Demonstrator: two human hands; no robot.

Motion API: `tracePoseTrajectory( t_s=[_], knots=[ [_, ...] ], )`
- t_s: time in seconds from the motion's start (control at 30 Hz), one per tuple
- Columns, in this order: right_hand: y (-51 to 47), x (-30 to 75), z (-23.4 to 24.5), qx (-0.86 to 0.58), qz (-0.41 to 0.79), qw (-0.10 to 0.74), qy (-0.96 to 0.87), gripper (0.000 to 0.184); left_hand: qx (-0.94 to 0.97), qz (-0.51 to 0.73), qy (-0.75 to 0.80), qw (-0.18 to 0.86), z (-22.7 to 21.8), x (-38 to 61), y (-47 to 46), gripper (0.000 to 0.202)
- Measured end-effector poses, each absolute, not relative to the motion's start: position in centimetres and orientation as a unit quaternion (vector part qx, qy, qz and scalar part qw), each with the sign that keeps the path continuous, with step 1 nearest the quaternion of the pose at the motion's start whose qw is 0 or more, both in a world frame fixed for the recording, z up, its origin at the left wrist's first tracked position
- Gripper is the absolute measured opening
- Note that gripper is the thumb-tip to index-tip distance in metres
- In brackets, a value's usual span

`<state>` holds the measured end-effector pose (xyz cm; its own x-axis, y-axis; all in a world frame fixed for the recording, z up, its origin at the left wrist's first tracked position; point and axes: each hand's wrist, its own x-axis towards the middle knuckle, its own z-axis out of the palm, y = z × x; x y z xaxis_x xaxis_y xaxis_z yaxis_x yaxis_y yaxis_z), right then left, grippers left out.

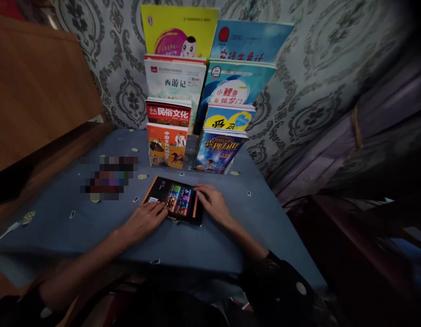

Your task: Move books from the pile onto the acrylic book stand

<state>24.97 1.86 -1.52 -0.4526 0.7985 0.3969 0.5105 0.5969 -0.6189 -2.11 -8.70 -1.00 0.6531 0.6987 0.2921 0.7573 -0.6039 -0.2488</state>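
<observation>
A black book with an orange spine and a grid of small colourful pictures lies flat and slightly turned on the blue tablecloth. My left hand rests on its near left side, fingers stretched over the cover. At the right side, my right hand has its fingers laid out along the upper right corner. Neither hand is wrapped round the book. Just behind it stand two stepped columns of books, with an orange book at the left front and a dark blue book at the right front.
A blue patterned cloth covers the table. Farther back in the columns are a yellow-green book and a blue book, near the patterned wall. A blurred-out item lies at left, near a wooden panel.
</observation>
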Motion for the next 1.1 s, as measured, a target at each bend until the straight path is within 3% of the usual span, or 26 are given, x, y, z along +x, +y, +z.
tracePoseTrajectory(
  t_s=[0.33, 0.77, 1.1],
  knots=[
    [-1.3, 18.3, -1.3, -0.299, 0.135, 0.166, -0.93, 0.041, -0.838, -0.144, -0.506, 0.143, -2.4, -4.3, -13.6, 0.038],
    [-1.4, 18.3, -1.9, -0.301, 0.11, 0.152, -0.935, 0.043, -0.815, -0.203, -0.541, 0.05, -2.0, -5.5, -12.8, 0.038],
    [-1.5, 18.2, -1.6, -0.303, 0.102, 0.137, -0.938, 0.045, -0.821, -0.18, -0.541, 0.022, -1.2, -5.6, -9.2, 0.039]
  ],
)
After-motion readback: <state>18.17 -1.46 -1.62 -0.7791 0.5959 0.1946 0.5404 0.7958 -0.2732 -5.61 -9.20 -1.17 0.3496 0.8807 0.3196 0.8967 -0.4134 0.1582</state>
